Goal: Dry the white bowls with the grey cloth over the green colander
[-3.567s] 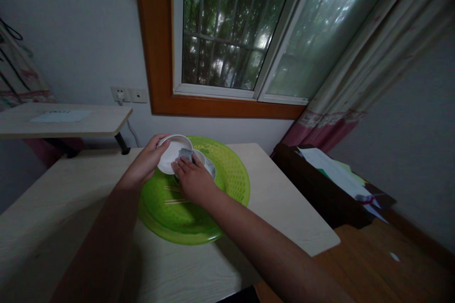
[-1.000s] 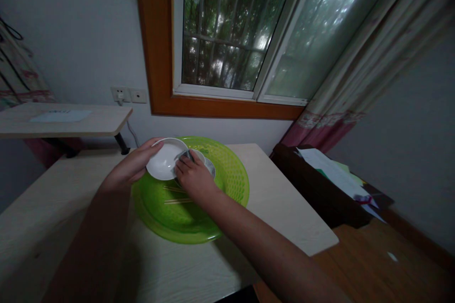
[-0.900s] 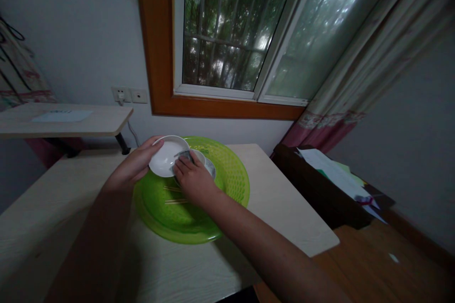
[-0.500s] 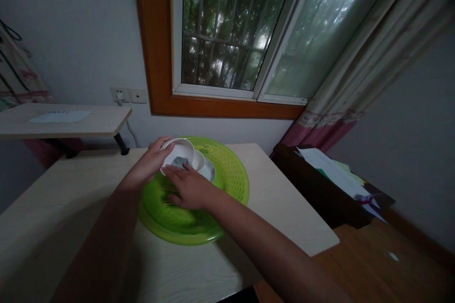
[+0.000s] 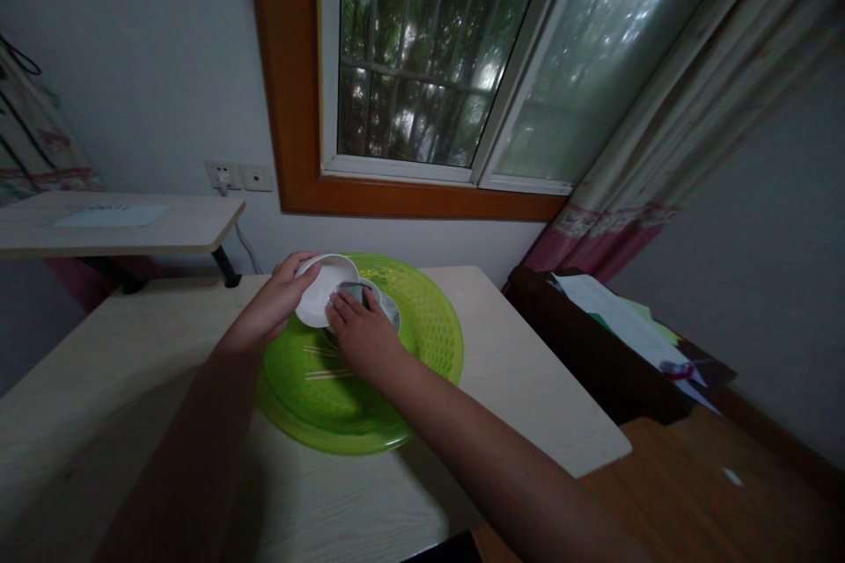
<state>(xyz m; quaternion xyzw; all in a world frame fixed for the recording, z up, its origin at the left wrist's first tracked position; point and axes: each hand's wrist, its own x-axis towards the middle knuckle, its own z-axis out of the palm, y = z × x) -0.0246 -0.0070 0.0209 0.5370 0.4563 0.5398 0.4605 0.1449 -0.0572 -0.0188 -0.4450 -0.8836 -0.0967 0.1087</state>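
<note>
My left hand [image 5: 285, 292] grips a white bowl [image 5: 317, 299] by its left rim, thumb inside, and the bowl tilts toward me. At the bowl's right side my right hand [image 5: 362, 330] presses a grey cloth [image 5: 356, 289] with its fingers, partly hiding it. Behind that hand, more bowls [image 5: 391, 311] sit in a large round green plastic basin [image 5: 439, 325]. Thin chopsticks [image 5: 325, 376] lie in the basin, to the left of my right wrist and partly covered by it.
The basin stands on a pale wooden table [image 5: 521, 396]. A raised shelf [image 5: 165, 233] bearing a paper is at the left. Beyond the table's right edge, a dark box [image 5: 554, 343] has papers [image 5: 613, 317] on top. A window [image 5: 436, 53] is at the back.
My right hand has slid rightward with the grey cloth, from the bowl's middle to its right rim. The chopsticks show more now. My left hand keeps its hold, the bowl shifting slightly.
</note>
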